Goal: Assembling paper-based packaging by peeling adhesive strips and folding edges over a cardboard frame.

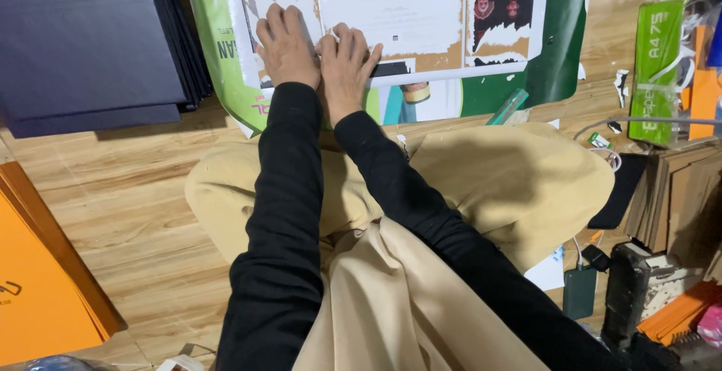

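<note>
The person sat cross-legged on a wood-pattern floor (pixel 128 213), knees in tan trousers spread to either side. Far left lay a stack of dark navy sheets (pixel 83 40); near left, a pile of orange sheets (pixel 37 281). At the right stood a green paper pack (pixel 662 63), brown card boards (pixel 677 198), a black phone (pixel 623 189), a dark power bank (pixel 580 292) and a black tool (pixel 632 296). A green cutting mat (pixel 556 63) lay on the floor ahead, scraps of paper stuck to it.

On the mat lay a white printed sheet (pixel 398 10), straight ahead of the knees and running right from the hands. Its near edge sat just beyond the fingertips of the right hand.

Both arms, in black sleeves, reached forward side by side. The left hand (pixel 286 44) lay flat, palm down, fingers loosely spread, pressing on the sheet's left part. The right hand (pixel 347 63) lay flat beside it, touching it, fingers stretched out to the right along the sheet's near edge. Neither hand gripped anything; both were open and pressing down.
</note>
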